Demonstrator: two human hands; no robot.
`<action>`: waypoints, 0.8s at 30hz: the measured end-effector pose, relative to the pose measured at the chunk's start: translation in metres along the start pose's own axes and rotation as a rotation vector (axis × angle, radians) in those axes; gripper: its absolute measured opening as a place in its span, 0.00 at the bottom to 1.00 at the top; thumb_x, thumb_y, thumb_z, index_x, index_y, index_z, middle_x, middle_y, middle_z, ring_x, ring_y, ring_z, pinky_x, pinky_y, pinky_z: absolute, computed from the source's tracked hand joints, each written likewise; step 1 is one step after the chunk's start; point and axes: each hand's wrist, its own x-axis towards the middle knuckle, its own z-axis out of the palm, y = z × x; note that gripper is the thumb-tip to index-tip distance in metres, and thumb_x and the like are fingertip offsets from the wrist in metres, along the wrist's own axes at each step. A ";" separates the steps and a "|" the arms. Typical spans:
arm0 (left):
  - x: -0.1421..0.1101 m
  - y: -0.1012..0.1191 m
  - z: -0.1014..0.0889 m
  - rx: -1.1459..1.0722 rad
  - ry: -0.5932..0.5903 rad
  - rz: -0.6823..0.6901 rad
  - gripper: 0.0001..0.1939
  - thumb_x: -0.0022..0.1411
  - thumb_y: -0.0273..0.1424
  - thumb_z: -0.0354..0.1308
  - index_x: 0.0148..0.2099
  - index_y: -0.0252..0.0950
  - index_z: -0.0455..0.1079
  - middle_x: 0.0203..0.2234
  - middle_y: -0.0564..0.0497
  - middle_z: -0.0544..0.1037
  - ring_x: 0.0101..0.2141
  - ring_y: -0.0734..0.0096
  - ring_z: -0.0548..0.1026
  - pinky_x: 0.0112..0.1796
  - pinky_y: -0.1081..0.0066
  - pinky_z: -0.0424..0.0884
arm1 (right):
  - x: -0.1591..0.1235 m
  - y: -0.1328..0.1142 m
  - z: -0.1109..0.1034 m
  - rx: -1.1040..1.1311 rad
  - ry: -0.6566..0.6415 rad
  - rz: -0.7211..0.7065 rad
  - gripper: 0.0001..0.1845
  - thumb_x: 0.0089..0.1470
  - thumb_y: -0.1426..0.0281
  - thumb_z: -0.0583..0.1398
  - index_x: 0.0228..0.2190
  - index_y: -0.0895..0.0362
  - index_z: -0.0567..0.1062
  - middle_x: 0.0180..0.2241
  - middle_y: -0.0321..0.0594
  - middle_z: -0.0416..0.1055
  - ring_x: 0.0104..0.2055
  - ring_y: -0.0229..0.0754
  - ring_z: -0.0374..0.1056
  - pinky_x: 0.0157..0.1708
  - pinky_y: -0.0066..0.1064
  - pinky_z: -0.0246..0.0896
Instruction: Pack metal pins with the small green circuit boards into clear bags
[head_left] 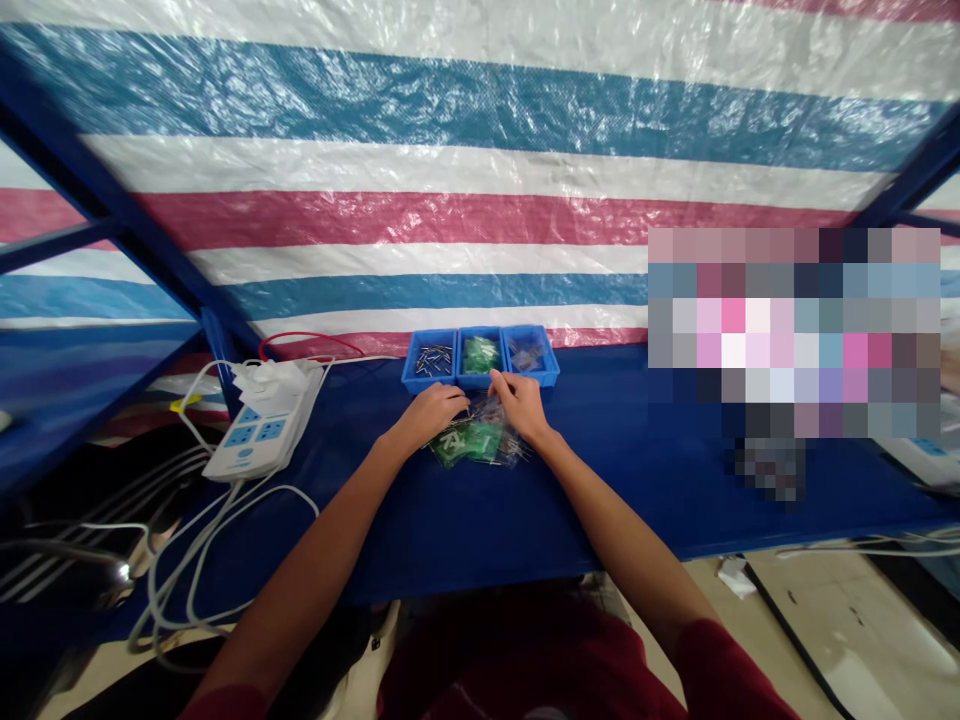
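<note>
My left hand (433, 408) rests with curled fingers on the blue table, at the left edge of a pile of small green circuit boards and wire parts (474, 440). My right hand (517, 398) hovers over the same pile, fingers bent in a pinch near the front of the middle bin. What either hand holds is too small to make out. Behind the pile stand three small blue bins: the left bin (430, 361) with metal pins, the middle bin (480, 356) with green boards, the right bin (530, 354) with dark wire parts.
A white power strip (261, 434) with white cables lies at the table's left, tissue-like white stuff on it. A red wire (311, 340) loops behind. A striped tarp (480, 180) backs the table. A blurred patch covers the right side.
</note>
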 end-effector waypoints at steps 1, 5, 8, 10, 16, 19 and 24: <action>0.000 0.001 -0.001 -0.014 0.037 -0.008 0.14 0.66 0.30 0.48 0.38 0.38 0.76 0.36 0.45 0.80 0.37 0.65 0.77 0.41 0.66 0.69 | 0.000 0.000 0.000 -0.003 -0.002 -0.001 0.31 0.62 0.50 0.47 0.19 0.57 0.70 0.16 0.34 0.62 0.21 0.36 0.60 0.27 0.29 0.52; 0.000 0.013 -0.003 -0.189 0.354 -0.180 0.12 0.65 0.36 0.52 0.39 0.38 0.76 0.35 0.47 0.81 0.37 0.64 0.79 0.43 0.65 0.72 | 0.001 0.001 0.000 -0.031 -0.012 -0.012 0.27 0.63 0.54 0.49 0.22 0.57 0.73 0.20 0.36 0.66 0.24 0.37 0.62 0.29 0.29 0.54; 0.003 0.026 -0.006 -0.504 0.547 -0.371 0.13 0.62 0.40 0.56 0.38 0.36 0.75 0.32 0.47 0.81 0.33 0.64 0.80 0.38 0.66 0.75 | 0.001 0.002 0.002 -0.025 -0.052 -0.081 0.19 0.61 0.58 0.53 0.32 0.57 0.77 0.30 0.40 0.72 0.28 0.38 0.64 0.32 0.29 0.57; 0.006 0.032 -0.007 -0.719 0.605 -0.451 0.14 0.60 0.41 0.59 0.38 0.34 0.74 0.34 0.45 0.81 0.33 0.62 0.81 0.36 0.66 0.76 | 0.001 0.003 0.004 -0.015 -0.105 -0.120 0.16 0.60 0.60 0.55 0.36 0.57 0.77 0.32 0.41 0.72 0.29 0.39 0.65 0.33 0.30 0.58; 0.010 0.037 -0.010 -0.946 0.595 -0.493 0.17 0.54 0.42 0.64 0.36 0.32 0.72 0.31 0.44 0.81 0.32 0.60 0.81 0.35 0.64 0.77 | 0.000 0.001 0.004 -0.009 -0.125 -0.124 0.13 0.60 0.63 0.55 0.31 0.56 0.76 0.30 0.40 0.73 0.28 0.38 0.64 0.32 0.29 0.59; 0.008 0.036 -0.011 -0.903 0.538 -0.483 0.16 0.56 0.42 0.63 0.36 0.32 0.72 0.29 0.46 0.80 0.31 0.62 0.80 0.35 0.65 0.77 | -0.001 0.000 0.003 0.006 -0.111 -0.149 0.13 0.60 0.63 0.56 0.30 0.57 0.75 0.29 0.39 0.71 0.27 0.38 0.63 0.30 0.29 0.58; 0.003 0.032 -0.015 -0.602 0.456 -0.381 0.13 0.57 0.40 0.61 0.35 0.35 0.75 0.27 0.50 0.80 0.28 0.68 0.78 0.35 0.69 0.75 | -0.001 0.001 0.003 0.017 -0.097 -0.157 0.14 0.60 0.62 0.55 0.29 0.56 0.75 0.29 0.39 0.72 0.26 0.38 0.63 0.30 0.29 0.58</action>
